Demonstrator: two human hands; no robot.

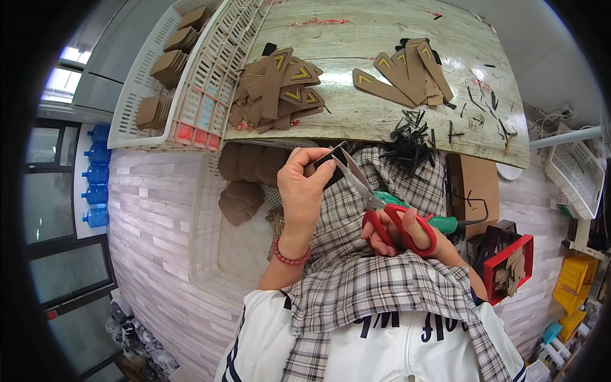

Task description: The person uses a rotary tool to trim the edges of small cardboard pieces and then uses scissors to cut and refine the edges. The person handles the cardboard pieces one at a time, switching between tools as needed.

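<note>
My left hand is raised over my lap, thumb and fingers pinching a flat brown-and-black piece. In my right hand are red-handled scissors, fingers through the loops. The scissor blades are apart and their tips reach the piece's edge by my left fingertips. Beneath the scissors lies a green-handled corded tool; whether my right hand also touches it I cannot tell. A checked apron covers my lap. Black trimmings heap at the table edge and hang over onto the apron.
Brown pieces with yellow V marks lie piled on the table, with a fanned group farther right. Stacked pieces fill a white crate at left. A lower white basket holds brown bundles. A red box stands at right.
</note>
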